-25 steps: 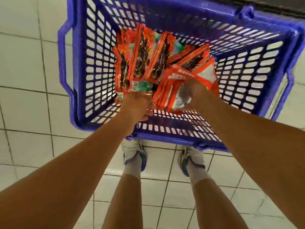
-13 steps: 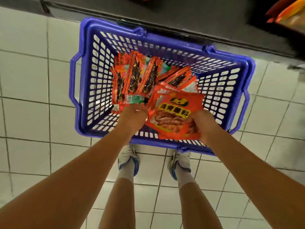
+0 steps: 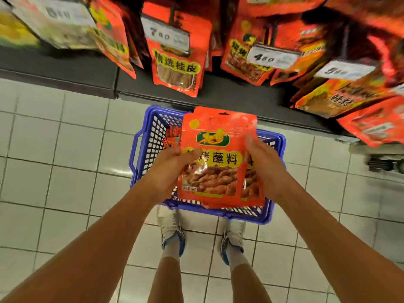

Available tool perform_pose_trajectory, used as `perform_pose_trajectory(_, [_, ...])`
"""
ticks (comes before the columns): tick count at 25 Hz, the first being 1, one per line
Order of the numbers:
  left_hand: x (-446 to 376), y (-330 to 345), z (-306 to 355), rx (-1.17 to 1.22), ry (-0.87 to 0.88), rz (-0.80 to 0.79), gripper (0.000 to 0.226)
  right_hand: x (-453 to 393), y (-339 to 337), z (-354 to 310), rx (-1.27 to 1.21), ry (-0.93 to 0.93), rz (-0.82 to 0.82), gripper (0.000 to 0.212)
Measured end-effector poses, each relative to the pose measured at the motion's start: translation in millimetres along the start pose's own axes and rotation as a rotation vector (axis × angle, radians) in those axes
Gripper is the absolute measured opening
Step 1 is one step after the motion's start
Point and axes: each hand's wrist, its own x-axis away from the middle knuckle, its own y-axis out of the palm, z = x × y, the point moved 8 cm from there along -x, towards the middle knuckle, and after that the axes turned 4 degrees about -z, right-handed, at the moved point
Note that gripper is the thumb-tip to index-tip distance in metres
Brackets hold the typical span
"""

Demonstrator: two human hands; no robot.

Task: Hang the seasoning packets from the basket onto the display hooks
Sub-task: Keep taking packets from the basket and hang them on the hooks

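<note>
Lifted clear of the basket [image 3: 140,149] since half a second ago, the stack of seasoning packets [image 3: 216,158] now stands upright in front of me, where before it lay low over the basket's near wall. My view has tipped up with it, so the hanging display [image 3: 177,55] fills the top of the frame. The stack's long axis runs up and away from me, hang-hole end [image 3: 224,113] at the far top, pointing toward the display above and ahead. My left hand [image 3: 168,169] is closed on the stack's left edge, thumb across the front. My right hand [image 3: 262,165] cups the right edge with fingers fairly straight, pressing rather than pinching, as far as I can see. Both hands sit about level on either side, neither clearly nearer the hooks. The hooks themselves are blurred and mostly hidden behind price tags [image 3: 273,56] and hung packets; I judge I must raise the stack forward and up, hole end leading. More packets [image 3: 172,136] remain in the basket, on the floor by my feet.
</note>
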Motion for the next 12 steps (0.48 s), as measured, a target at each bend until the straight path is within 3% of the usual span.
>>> perform_pose_trajectory(3, [54.3,19.9,63.7,0.014,0.167,0.048,0.038,51.6,2.7,-82.7,0.05,-0.235,0.061,0.022])
perform_pose_trajectory(6, [117.5,31.3,126.8,0.051,0.32,0.076,0.029,115.8,3.6,-163.2,0.101,-0.418,0.057,0.017])
perform_pose_trajectory(10, [227.4,62.9,217.6,0.076,0.501,0.019,0.047,223.6,4.8,-265.0,0.075,-0.587,0.029,0.018])
perform_pose_trajectory(12, [284.5,85.6,261.5,0.056,0.605,0.012,0.044,285.3,8.8,-314.9,0.115,-0.709,0.035,0.02])
